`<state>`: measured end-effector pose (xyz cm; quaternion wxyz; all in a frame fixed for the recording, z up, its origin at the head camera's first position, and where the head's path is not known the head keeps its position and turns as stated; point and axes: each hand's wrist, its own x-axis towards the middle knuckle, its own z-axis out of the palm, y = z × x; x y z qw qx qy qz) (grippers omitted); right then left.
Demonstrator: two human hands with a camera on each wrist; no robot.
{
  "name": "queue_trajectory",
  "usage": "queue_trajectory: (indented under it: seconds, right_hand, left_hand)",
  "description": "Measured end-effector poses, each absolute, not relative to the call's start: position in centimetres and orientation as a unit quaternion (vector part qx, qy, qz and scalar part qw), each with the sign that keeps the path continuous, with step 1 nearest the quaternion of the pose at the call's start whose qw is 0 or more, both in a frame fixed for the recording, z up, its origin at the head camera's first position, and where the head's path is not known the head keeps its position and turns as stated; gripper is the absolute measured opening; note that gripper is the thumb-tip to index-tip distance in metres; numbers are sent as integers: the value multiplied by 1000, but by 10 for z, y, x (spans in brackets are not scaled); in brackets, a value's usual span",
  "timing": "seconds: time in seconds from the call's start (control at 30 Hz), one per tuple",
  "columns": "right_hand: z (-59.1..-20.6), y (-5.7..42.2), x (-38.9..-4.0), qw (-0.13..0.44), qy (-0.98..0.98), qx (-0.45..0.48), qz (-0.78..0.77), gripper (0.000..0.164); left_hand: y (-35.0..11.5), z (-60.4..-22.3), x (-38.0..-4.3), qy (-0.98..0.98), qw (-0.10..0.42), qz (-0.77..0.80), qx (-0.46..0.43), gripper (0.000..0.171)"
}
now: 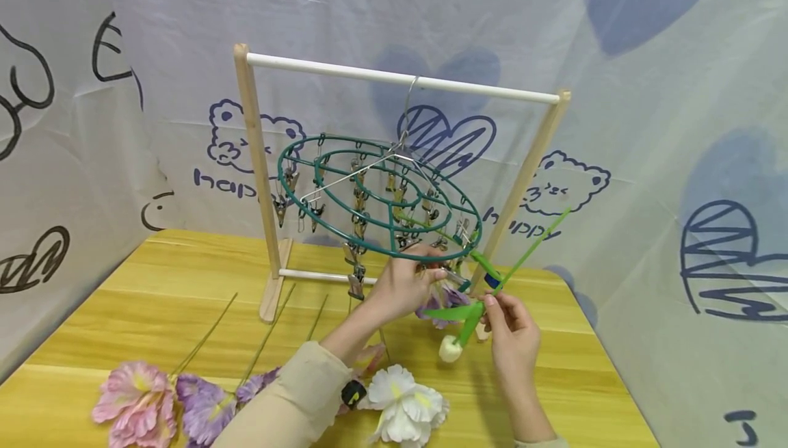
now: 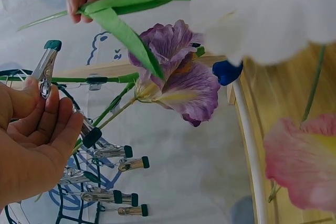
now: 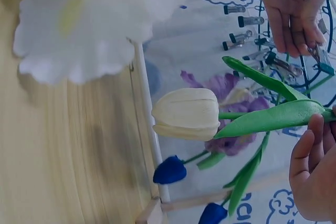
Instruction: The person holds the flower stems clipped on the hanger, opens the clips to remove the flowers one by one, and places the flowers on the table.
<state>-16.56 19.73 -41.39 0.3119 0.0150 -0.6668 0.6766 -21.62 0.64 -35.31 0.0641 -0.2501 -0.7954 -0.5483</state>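
Note:
My left hand [image 1: 406, 287] pinches a metal clip [image 2: 48, 65] with green tips between thumb and fingers, at the near right rim of a round green clip hanger [image 1: 392, 230]. My right hand [image 1: 514, 335] pinches the green stem of a white artificial tulip [image 3: 186, 114]. The tulip's bud points down, and its stem slants up to the right past the hanger. Its long green leaves [image 2: 126, 35] spread near the fingers. Close behind, a purple flower [image 2: 189, 95] hangs by its stem from the hanger. Blue tulips [image 3: 170, 170] hang beside it, buds down.
A wooden rack [image 1: 254, 126] with a white top bar [image 1: 345, 69] carries the hanger by a hook. Several other clips [image 1: 357, 284] dangle from its rings. On the table [image 1: 154, 284] lie a pink flower [image 1: 138, 400], a purple flower [image 1: 206, 412] and a white flower [image 1: 403, 407].

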Motion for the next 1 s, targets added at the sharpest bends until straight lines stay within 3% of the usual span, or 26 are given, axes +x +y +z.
queue_trajectory:
  seconds: [0.23, 1.0]
  right_hand:
    - [-411, 213, -163, 307, -681, -9, 665, 18]
    - [-416, 252, -144, 167, -833, -58, 524, 22]
  left_hand:
    - [1, -351, -214, -802, 64, -533, -261, 23]
    - [-19, -347, -212, -800, 7, -536, -271, 30]
